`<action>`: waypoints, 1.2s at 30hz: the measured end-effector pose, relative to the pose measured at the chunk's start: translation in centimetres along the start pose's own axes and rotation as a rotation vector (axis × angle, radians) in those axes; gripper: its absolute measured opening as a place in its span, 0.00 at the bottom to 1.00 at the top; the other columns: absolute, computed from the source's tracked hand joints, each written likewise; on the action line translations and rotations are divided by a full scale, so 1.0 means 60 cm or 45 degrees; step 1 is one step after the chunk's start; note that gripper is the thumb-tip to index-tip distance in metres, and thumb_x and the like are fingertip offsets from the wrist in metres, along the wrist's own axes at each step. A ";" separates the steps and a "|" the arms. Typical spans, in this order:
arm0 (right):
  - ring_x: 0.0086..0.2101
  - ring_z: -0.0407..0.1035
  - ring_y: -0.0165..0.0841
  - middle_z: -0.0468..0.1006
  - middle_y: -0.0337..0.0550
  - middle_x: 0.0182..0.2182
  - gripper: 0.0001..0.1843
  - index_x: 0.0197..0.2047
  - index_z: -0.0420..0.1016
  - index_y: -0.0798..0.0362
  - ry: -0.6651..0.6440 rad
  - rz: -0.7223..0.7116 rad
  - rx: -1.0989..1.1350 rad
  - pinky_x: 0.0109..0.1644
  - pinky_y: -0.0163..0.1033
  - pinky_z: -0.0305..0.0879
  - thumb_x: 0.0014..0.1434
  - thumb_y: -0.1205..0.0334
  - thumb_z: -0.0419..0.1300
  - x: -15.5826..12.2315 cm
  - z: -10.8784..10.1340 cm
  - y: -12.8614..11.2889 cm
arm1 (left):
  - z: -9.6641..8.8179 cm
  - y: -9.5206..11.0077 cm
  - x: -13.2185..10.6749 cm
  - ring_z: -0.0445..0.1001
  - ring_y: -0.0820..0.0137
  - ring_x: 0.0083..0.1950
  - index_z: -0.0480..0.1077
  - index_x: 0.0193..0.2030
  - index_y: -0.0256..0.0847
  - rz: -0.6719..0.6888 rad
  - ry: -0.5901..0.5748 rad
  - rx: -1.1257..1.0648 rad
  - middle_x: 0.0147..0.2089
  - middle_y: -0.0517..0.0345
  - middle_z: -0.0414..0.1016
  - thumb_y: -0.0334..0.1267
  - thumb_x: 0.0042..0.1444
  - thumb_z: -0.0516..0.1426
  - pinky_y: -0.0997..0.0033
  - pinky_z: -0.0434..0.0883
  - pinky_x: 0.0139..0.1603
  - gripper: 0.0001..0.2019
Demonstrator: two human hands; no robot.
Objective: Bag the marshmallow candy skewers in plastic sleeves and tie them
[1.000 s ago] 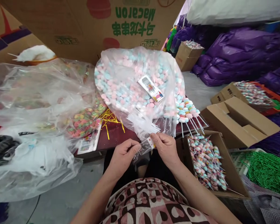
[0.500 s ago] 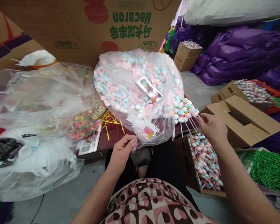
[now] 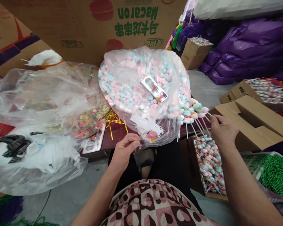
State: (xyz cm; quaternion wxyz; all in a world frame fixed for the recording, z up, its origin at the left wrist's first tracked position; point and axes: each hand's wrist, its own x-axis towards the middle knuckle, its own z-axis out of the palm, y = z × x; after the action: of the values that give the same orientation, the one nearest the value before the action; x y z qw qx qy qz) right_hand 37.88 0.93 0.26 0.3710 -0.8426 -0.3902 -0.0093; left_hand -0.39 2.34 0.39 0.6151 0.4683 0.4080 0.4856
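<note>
My right hand (image 3: 224,131) pinches the white stick of a marshmallow skewer (image 3: 204,110) at the table's right edge. That skewer lies on a row of pastel marshmallow skewers (image 3: 188,115) whose sticks point towards me. My left hand (image 3: 127,150) is closed at the near table edge, thumb against fingers, on a small clear plastic wrapper (image 3: 139,146); most of it is hidden. Just beyond is a big clear bag (image 3: 136,73) of pink, blue and white marshmallows. A printed packet (image 3: 154,88) lies on the bag, and white strips (image 3: 147,123) show near its front.
Yellow twist ties (image 3: 113,118) lie left of the bag, beside bagged colourful sweets (image 3: 89,122). A box of wrapped skewers (image 3: 209,166) stands below my right hand. An open carton (image 3: 252,122) and green ties (image 3: 277,175) are farther right. A large Macaron carton (image 3: 96,34) rises behind.
My right hand has moved slightly right, drawing the pinched skewer a little away from the row. My left hand keeps its pinch near the table edge. The whole view has shifted a little.
</note>
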 end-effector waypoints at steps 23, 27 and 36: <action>0.29 0.75 0.34 0.83 0.40 0.29 0.05 0.33 0.84 0.44 -0.535 -0.370 0.621 0.35 0.38 0.72 0.51 0.60 0.67 -0.149 -0.088 -0.103 | -0.023 0.016 -0.003 0.71 0.71 0.41 0.78 0.30 0.43 0.113 -0.116 0.053 0.36 0.57 0.74 0.40 0.51 0.65 0.69 0.68 0.44 0.04; 0.30 0.75 0.35 0.82 0.41 0.30 0.04 0.34 0.83 0.44 -0.561 -0.518 0.548 0.36 0.39 0.72 0.53 0.59 0.66 -0.147 -0.095 -0.106 | -0.024 0.020 -0.001 0.72 0.70 0.41 0.78 0.30 0.43 0.139 -0.142 0.107 0.36 0.56 0.74 0.40 0.51 0.65 0.68 0.69 0.46 0.05; 0.31 0.75 0.37 0.82 0.43 0.30 0.07 0.33 0.82 0.45 -0.640 -0.699 0.410 0.38 0.42 0.72 0.55 0.53 0.64 -0.135 -0.091 -0.100 | -0.035 0.031 0.008 0.72 0.69 0.42 0.78 0.32 0.43 0.286 -0.261 0.486 0.37 0.56 0.75 0.38 0.55 0.62 0.68 0.68 0.48 0.03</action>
State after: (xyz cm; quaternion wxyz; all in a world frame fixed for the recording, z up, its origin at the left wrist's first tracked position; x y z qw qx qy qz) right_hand 29.75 -5.31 5.45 0.3752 -0.6142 -0.6757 0.1597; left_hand -2.69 3.34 1.67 0.4960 0.6653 0.3732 0.4149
